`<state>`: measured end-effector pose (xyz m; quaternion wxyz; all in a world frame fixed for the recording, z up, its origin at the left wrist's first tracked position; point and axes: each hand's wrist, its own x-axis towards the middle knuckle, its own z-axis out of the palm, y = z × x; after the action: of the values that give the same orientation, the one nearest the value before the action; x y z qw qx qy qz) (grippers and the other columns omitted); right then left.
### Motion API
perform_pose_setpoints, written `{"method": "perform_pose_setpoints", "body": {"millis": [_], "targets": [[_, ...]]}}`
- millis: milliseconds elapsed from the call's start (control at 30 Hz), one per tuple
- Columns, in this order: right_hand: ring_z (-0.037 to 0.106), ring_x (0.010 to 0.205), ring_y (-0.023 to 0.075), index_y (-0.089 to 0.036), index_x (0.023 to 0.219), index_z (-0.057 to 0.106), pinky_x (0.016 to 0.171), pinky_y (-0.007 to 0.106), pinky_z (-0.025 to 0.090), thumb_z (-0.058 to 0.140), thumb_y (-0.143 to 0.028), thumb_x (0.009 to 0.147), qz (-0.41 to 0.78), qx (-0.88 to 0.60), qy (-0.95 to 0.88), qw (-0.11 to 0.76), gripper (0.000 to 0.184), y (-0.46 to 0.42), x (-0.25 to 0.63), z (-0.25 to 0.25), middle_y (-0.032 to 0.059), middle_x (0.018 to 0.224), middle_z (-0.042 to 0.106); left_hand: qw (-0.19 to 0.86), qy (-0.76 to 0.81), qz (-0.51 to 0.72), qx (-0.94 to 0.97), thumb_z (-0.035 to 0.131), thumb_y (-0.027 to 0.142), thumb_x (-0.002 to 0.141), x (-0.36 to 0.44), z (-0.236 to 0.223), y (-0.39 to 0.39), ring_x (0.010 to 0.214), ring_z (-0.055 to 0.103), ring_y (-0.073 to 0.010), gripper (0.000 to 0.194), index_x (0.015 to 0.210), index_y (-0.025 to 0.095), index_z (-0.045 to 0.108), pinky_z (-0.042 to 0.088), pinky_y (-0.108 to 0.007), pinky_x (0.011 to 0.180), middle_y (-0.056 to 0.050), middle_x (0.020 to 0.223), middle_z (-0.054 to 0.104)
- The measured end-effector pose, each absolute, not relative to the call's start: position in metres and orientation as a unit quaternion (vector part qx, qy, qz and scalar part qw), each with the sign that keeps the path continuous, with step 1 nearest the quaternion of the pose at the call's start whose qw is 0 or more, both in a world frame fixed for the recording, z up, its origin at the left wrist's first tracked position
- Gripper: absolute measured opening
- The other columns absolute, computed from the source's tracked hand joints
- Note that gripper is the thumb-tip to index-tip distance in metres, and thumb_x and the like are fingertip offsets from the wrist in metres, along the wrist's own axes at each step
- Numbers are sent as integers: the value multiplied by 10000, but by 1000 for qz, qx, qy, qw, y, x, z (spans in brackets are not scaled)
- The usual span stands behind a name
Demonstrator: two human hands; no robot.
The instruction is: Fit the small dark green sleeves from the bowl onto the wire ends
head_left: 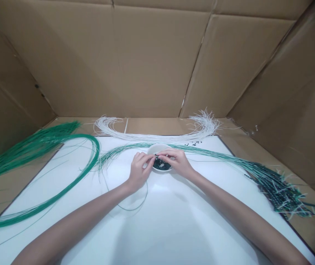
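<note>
Over a white bowl point(161, 147) of small black beads point(161, 164), both my hands meet with fingertips pinched together. My left hand point(140, 167) is closed on a thin green string point(131, 209), whose loose loop curls on the table below the wrist. The fingers of my right hand point(177, 161) are closed at the bowl's right side. Between the two sets of fingertips shows a small dark bead point(156, 156), partly hidden by the fingers. A few pale bits lie among the beads in the bowl.
Behind the bowl, a bundle of green strings point(218, 154) runs right to black beaded ends point(284, 195). White strings point(151, 137) curve along the back, with stray beads point(196, 143) nearby. A thick green coil point(77, 180) lies left. Cardboard walls point(151, 62) surround the white tabletop point(157, 228).
</note>
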<state>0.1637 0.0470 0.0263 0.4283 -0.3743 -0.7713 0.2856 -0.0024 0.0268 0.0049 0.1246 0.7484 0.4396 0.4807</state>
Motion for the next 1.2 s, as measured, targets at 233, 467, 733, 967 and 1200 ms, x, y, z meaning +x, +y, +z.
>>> {"method": "perform_pose_setpoints", "body": {"millis": [233, 467, 733, 967, 1200], "targets": [[603, 735, 155, -197, 837, 673, 648, 267, 464, 536, -290, 772, 291, -382, -769, 422, 177, 47, 164, 26, 50, 827, 669, 120, 436, 481, 751, 472, 222, 819, -2, 5, 26, 661, 436, -138, 143, 832, 167, 603, 365, -290, 663, -26, 682, 559], [602, 734, 162, -197, 831, 674, 644, 273, 469, 547, -286, 765, 289, -389, -770, 416, 168, 45, 164, 26, 52, 819, 668, 127, 439, 476, 751, 461, 233, 821, -2, 5, 27, 670, 444, -146, 150, 833, 180, 601, 365, -297, 668, -26, 691, 552], [585, 727, 152, -195, 820, 665, 618, 256, 453, 544, -262, 767, 262, -389, -783, 409, 149, 45, 161, 27, 45, 791, 663, 134, 442, 460, 758, 453, 241, 822, -3, 4, 26, 688, 433, -150, 158, 837, 179, 598, 364, -295, 677, -24, 689, 532], [565, 666, 139, -177, 751, 643, 593, 247, 438, 556, -272, 753, 237, -408, -775, 421, 129, 45, 163, 27, 40, 733, 642, 195, 426, 475, 745, 383, 173, 835, -6, 2, 25, 792, 465, -157, 253, 1049, 188, 518, 377, -302, 739, -33, 797, 523], [560, 636, 124, -162, 727, 629, 563, 232, 435, 549, -254, 743, 242, -421, -770, 414, 123, 48, 166, 31, 39, 736, 639, 228, 454, 563, 652, 331, 179, 851, -2, -7, 29, 850, 464, -148, 183, 1015, 189, 411, 386, -303, 784, -59, 944, 452]]}}
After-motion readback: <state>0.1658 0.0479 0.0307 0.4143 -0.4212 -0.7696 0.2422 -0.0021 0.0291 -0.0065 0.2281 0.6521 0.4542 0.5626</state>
